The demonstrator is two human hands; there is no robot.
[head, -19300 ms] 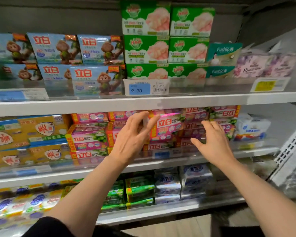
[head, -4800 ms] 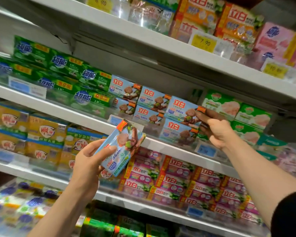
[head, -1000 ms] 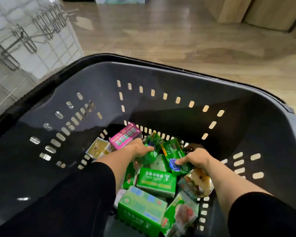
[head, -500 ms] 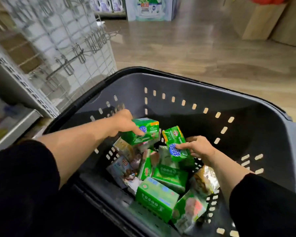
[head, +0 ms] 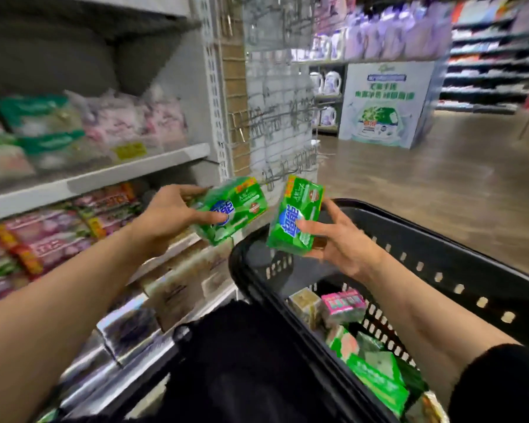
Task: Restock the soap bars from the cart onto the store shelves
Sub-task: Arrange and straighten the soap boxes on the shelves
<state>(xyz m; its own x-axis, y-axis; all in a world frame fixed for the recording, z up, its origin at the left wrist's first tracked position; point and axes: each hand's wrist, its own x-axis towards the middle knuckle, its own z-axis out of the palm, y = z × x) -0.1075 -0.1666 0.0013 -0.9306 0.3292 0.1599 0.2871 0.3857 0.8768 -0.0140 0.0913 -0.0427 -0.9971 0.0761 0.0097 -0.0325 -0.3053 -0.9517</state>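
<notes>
From the head camera, the left hand (head: pixel 168 218) pinches one green soap pack (head: pixel 231 210) between thumb and fingers; the right hand (head: pixel 333 239) grips a second green pack (head: pixel 297 216) likewise, just beside the first, both above the cart (head: pixel 440 264) rim. Each hold takes only one end, so a pack could tip out on reaching for the shelves (head: pixel 104 178) left of the hands, or get misplaced among pink stock.

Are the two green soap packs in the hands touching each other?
Apart. The head view shows shelf background between the left pack and the right pack.
</notes>
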